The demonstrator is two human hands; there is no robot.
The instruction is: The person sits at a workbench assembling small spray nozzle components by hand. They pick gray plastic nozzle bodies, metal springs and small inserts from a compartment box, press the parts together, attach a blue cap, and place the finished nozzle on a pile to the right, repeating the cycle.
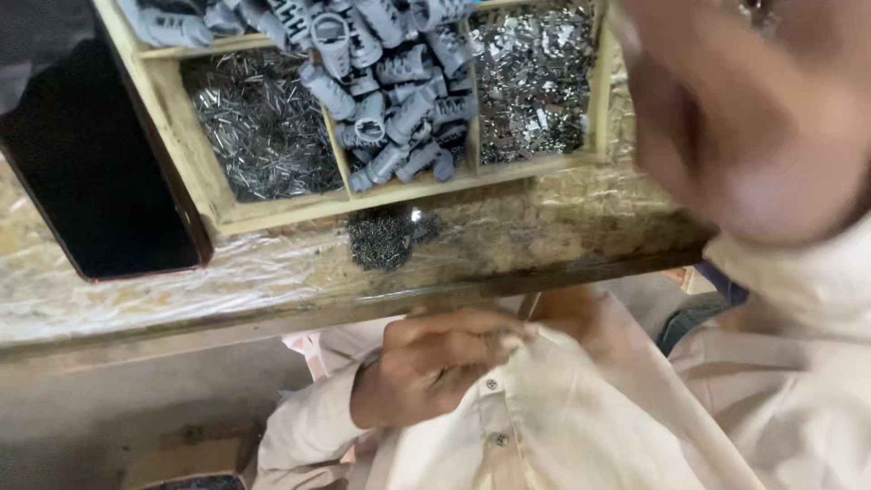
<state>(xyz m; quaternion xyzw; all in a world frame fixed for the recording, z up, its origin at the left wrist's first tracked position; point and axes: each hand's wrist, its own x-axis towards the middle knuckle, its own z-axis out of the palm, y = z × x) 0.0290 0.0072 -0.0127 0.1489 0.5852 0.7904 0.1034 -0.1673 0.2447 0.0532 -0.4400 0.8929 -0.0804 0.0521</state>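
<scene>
My left hand (435,363) is low in the middle, below the bench edge, against my white buttoned shirt (562,417). Its fingers are curled and pinched together at the cloth; a thin metal piece (531,305) shows just past the fingertips, and whether they grip it is unclear. My right hand (744,118) is a large blur at the upper right, very close to the camera, with a white sleeve (807,272) under it. Its fingers cannot be made out.
A wooden compartment tray (200,172) on the bench holds thin metal pins (263,127), grey plastic parts (390,82) and shiny small metal pieces (535,82). A small heap of dark metal bits (386,238) lies before it. A black flat screen (91,163) lies at left.
</scene>
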